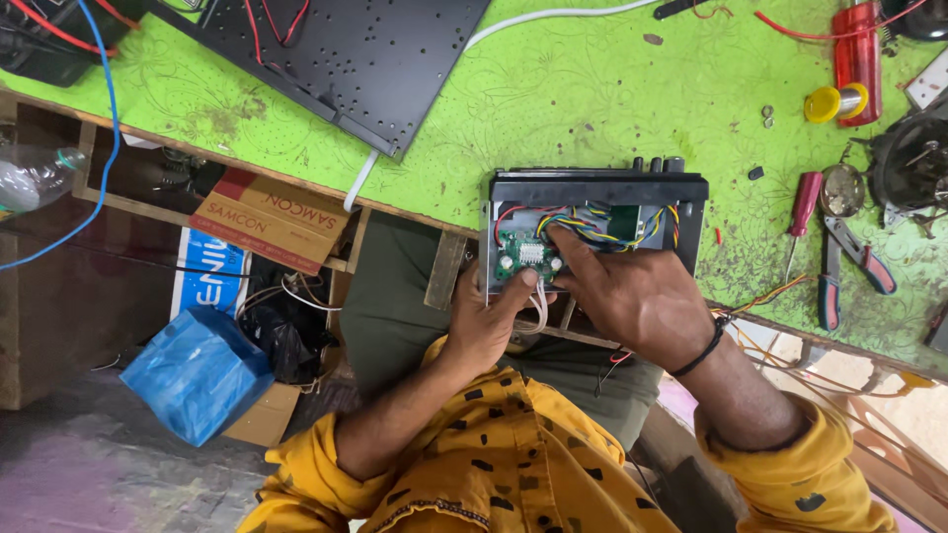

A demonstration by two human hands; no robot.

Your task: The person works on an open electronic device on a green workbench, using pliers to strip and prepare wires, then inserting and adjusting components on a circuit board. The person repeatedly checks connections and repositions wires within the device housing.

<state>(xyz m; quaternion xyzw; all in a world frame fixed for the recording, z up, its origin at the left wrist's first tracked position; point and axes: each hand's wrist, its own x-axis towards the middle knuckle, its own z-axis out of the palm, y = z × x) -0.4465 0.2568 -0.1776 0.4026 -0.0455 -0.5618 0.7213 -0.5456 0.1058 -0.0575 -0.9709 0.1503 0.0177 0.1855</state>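
— So, what sits in the middle of it all?

— A small green circuit board [526, 254], set inside an open black metal chassis [596, 188] that rests at the near edge of the green bench [553, 99], half overhanging the person's lap. Blue, yellow and red wires [612, 233] run across the chassis just beside the board.

— And the hands?

— The left hand [486, 321] comes up from below, its thumb pressed against the board's lower edge and the fingers curled under the chassis – a steadying hold, I'd judge, so the unit doesn't slide off the edge. The right hand [632, 291] lies over the right part of the opening, its forefinger stretched out onto the top of the board, the other fingers loosely bent. Whether it pinches anything I cannot tell; the fingertip hides that.

— Why so near the edge?

— Probably to bring the opening close to the body, where both wrists can reach in.

— What lies around it?

— Toward the right edge of the bench, a red-handled screwdriver [802, 209] and pliers [847, 259], well apart from the chassis but within reach. A red cylinder with a yellow cap [855, 61] lies near the far right corner. A black perforated panel [336, 59] lies at the far left, with a white cable [533, 18] running out from under it. Below the bench stand a cardboard box [269, 219] and a blue bag [197, 370].
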